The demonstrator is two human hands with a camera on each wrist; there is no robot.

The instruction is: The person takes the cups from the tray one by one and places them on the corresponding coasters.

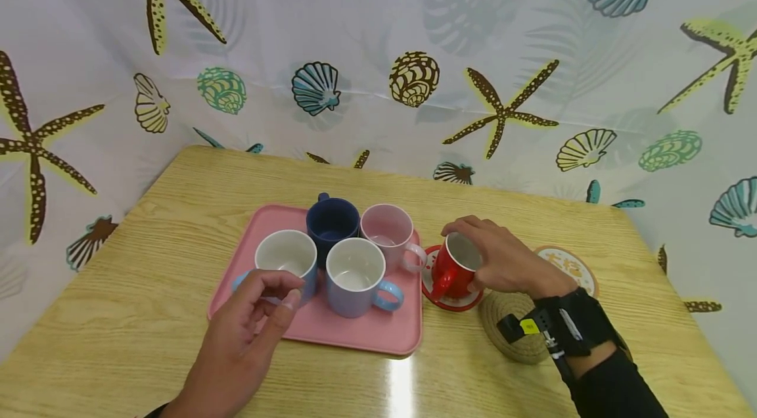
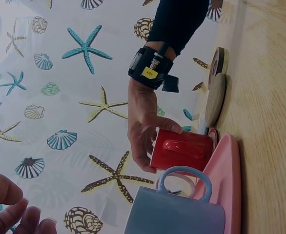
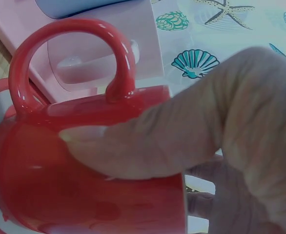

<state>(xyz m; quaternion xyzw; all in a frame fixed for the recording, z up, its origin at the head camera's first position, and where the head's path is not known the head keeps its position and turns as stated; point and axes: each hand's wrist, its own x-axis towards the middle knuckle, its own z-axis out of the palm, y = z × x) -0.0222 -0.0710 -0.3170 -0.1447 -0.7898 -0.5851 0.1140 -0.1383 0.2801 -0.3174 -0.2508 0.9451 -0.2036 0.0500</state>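
My right hand (image 1: 503, 259) grips a red mug (image 1: 454, 281) around its body, with the thumb along the side near the handle in the right wrist view. The mug stands on a red-rimmed round coaster (image 1: 455, 305). My left hand (image 1: 239, 346) holds nothing; its fingers are loosely bent over the front left of a pink tray (image 1: 378, 336). On this tray are a light blue mug with a white inside (image 1: 347, 296), a similar mug (image 1: 286, 246) partly hidden behind my left fingers, a dark blue mug (image 1: 332, 221) and a pink mug (image 1: 387, 240).
Right of the red mug, a woven round coaster (image 1: 513, 336) lies under my right wrist. A white round coaster with an orange pattern (image 1: 570, 263) is partly covered by the wrist. A cloth printed with shells and starfish (image 1: 367, 23) hangs behind the wooden table (image 1: 148, 260).
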